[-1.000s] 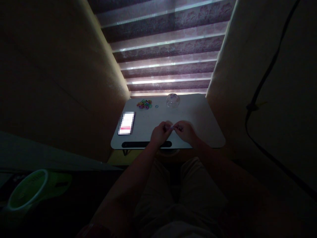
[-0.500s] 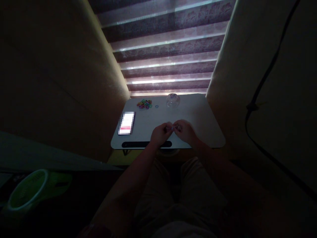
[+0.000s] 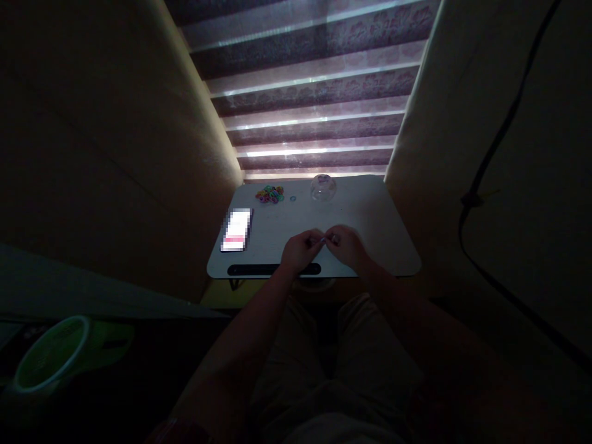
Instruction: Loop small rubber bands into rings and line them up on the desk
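Right at the fingertips, a tiny item (image 3: 324, 240) (too small to name in that gloom) sat over the near middle of the table (image 3: 374, 209)! The left hand (image 3: 300, 251) and right hand (image 3: 346, 245) met there, fingers of both pinched on it. Close finger work, by my read, and the next move called for a light, steady grip. Far side: 1 clear round container (image 3: 322, 191), contents unclear; left of it, 1 loose ring (image 3: 293, 200), then piled coloured rings (image 3: 269, 196). Near left, 1 green basket (image 3: 99, 340), its inside too dark to read.

Phone (image 3: 237, 230) sat center-left on the surface (image 3: 379, 209), ring pile (image 3: 269, 195) behind it, then a loose ring (image 3: 293, 200) and container (image 3: 322, 190) rightward; basket (image 3: 104, 342) was lower left.
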`<state>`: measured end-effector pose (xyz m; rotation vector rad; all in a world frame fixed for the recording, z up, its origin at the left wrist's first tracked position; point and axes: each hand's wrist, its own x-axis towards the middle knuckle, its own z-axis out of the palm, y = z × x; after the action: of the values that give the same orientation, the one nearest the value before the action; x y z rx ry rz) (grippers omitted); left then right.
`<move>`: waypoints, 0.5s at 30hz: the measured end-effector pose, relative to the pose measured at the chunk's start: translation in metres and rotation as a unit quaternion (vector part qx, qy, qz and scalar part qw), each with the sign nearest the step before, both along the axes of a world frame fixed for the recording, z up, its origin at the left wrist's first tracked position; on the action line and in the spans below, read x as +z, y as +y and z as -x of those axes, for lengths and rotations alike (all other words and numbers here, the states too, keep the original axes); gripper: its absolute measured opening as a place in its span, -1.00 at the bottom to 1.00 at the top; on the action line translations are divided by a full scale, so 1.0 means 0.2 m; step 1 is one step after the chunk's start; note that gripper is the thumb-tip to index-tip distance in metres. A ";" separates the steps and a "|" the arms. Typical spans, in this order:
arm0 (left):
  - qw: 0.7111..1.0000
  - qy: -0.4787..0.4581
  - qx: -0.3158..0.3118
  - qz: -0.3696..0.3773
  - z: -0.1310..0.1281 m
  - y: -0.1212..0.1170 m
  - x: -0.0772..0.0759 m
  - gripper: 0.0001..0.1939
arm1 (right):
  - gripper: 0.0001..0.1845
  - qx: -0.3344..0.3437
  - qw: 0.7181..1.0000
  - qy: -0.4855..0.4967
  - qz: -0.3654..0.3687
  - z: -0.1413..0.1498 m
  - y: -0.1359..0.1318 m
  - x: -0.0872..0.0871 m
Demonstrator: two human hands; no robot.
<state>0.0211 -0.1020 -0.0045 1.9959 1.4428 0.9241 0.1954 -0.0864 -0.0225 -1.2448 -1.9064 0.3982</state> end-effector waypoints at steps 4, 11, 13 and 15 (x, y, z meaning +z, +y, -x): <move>1.000 -0.004 -0.015 -0.009 0.01 0.00 0.00 -0.81 | -0.98 -0.013 1.000 -0.006 -0.004 0.00 0.00 0.00; 0.999 -0.021 -0.032 0.000 0.02 0.00 -0.02 -0.78 | -0.91 -0.014 1.000 -0.014 -0.001 0.00 0.00 -0.01; 0.999 -0.028 -0.037 0.003 0.02 0.01 -0.03 -0.77 | -0.91 -0.013 1.000 -0.008 -0.001 0.00 0.00 -0.01; 0.999 -0.035 -0.039 0.005 0.01 0.01 -0.03 -0.75 | -0.89 -0.013 1.000 -0.005 0.007 0.00 0.00 -0.01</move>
<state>0.0182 -0.1000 -0.0103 1.9771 1.3198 0.9428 0.1957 -0.0864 -0.0239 -1.2825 -1.8972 0.3922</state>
